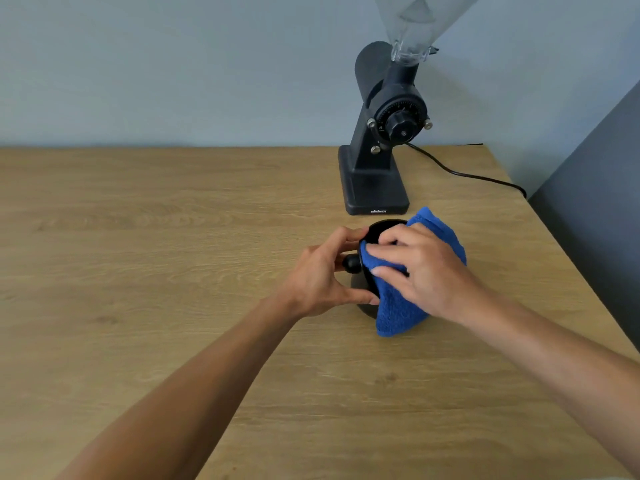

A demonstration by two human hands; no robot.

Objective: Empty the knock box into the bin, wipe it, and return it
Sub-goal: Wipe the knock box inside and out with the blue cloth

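On the wooden worktop (173,237), just in front of the base of a black coffee grinder (375,174), we found the black knock box (379,230) standing close to the right-hand edge of the surface. We noted the left hand (322,275) closed about the box's left side, thumb low and fingers over the upper rim, with the rounded end of the knock bar (352,262) showing between them; this hand was steadying the box. We noted the right hand (422,268) pressed flat, fingers together, upon a blue cloth (398,306) draped over the top and near side of the box, so that most of the box was hidden and only its far rim and a part of its lower wall were visible. We could not see the inside of the box, nor any bin. We judged the wiping step to be in hand, and the emptying most likely done, though the view offered no proof of that. We considered that the next move called for working the cloth around the rim, bar and inner wall while the left hand held the box against turning, and afterwards lifting the cloth clear. A power cord (460,173) trailed from the grinder towards the right edge, apart from the work.
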